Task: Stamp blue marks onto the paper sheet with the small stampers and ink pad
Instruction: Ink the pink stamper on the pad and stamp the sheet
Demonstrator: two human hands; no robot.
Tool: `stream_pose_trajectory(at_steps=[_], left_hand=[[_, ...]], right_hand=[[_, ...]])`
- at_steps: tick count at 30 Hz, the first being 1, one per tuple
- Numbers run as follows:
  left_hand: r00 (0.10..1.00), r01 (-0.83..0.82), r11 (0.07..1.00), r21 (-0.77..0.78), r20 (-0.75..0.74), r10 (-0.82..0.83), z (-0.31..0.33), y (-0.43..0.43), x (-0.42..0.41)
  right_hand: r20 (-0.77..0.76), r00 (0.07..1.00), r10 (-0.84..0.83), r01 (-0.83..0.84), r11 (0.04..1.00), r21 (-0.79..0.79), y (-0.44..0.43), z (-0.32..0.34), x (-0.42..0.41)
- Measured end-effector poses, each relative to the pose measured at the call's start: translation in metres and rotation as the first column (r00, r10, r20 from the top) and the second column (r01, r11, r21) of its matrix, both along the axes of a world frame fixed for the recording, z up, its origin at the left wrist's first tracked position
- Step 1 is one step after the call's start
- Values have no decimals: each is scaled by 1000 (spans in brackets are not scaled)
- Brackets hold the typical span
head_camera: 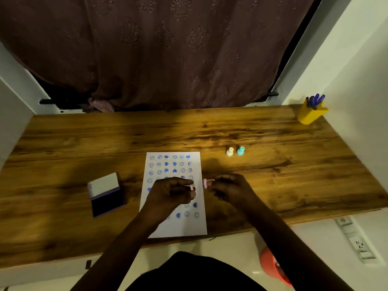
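Observation:
A white paper sheet (190,224) lies on the wooden desk, covered with rows of blue smiley and heart marks. My left hand (171,193) hovers over the middle of the sheet, pinching a small pink piece (191,187). My right hand (228,189) is just off the sheet's right edge, holding a pink stamper (206,182) on its side, pointed at the left hand. The open ink pad (108,201), dark blue with its white lid raised, sits left of the sheet. A cream stamper (230,151) and a teal stamper (240,150) stand upright behind my right hand.
A yellow cup (310,114) with blue pens stands at the desk's back right corner by the wall. A brown curtain hangs behind the desk (294,175). An orange object (270,265) and a power strip (357,242) lie below the front edge.

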State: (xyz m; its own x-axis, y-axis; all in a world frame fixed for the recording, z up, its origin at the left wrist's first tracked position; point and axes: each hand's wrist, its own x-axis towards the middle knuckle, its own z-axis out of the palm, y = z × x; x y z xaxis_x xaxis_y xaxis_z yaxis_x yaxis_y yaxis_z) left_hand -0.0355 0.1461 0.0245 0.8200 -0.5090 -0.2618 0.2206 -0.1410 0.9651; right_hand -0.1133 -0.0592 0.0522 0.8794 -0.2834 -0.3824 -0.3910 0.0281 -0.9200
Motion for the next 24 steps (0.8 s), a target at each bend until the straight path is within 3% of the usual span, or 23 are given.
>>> stream_pose_trajectory(at_steps=[14, 24], left_hand=[[981, 113, 991, 68, 153, -122, 12, -42, -1], [979, 96, 995, 31, 177, -100, 11, -62, -5]], right_hand=[[108, 982, 156, -165, 983, 78, -32, 3, -18], [36, 980, 197, -200, 973, 116, -49, -7, -16]])
